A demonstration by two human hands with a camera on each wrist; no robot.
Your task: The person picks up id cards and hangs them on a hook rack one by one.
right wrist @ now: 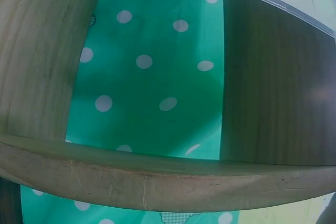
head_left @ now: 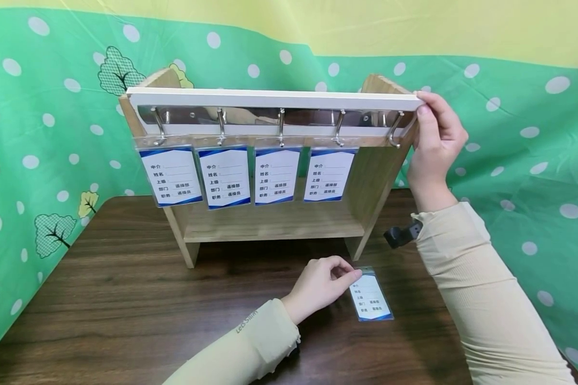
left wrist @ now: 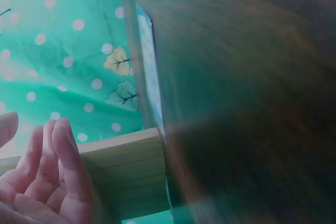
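My right hand (head_left: 438, 141) grips the right end of a white hook rack (head_left: 274, 99), thumb on its front. Several clear badge holders (head_left: 278, 176) with white-and-blue cards hang from the rack's metal hooks (head_left: 281, 125); the rightmost hook (head_left: 396, 129) is bare. Another badge holder (head_left: 372, 297) lies flat on the table. At its upper left corner is my left hand (head_left: 320, 286), fingers loosely bent. In the left wrist view, the thumb and fingers of that left hand (left wrist: 47, 177) stand apart, with the lying badge holder (left wrist: 150, 72) outside them.
The rack rests across a wooden stand (head_left: 274, 227) with two side panels and a low shelf, standing on a dark wooden table (head_left: 125, 299). A green dotted cloth (head_left: 53, 139) hangs behind. A black strap end (head_left: 402, 235) sticks out from the right sleeve.
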